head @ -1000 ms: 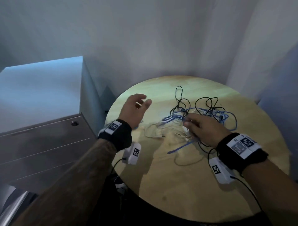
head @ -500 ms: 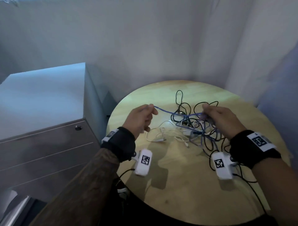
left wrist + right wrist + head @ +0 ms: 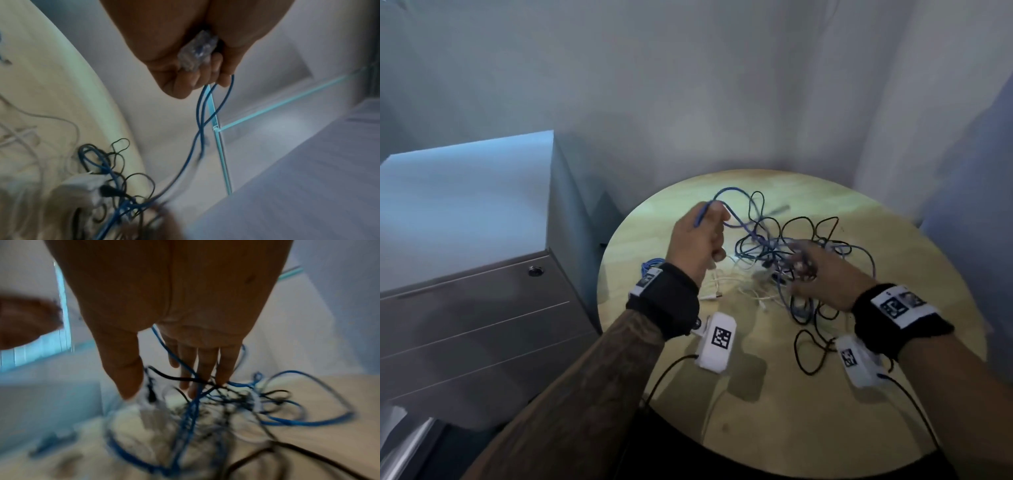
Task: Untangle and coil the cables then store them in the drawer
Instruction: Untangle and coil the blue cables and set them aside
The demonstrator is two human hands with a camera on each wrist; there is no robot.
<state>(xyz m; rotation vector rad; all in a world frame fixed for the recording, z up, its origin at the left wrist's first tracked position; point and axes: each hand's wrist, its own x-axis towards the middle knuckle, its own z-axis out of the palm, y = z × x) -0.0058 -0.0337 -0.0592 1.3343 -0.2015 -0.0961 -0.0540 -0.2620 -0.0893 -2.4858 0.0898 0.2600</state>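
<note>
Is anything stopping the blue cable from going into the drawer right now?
Yes. The blue cable, gripped by the left hand, still runs into the knot of black cables and white cables on the table. The cabinet's drawers are all closed too. The right hand reaches open into the tangle.

The left hand [image 3: 697, 240] has lifted the blue cable [image 3: 732, 209] higher; the right hand [image 3: 825, 277] has let go.
</note>
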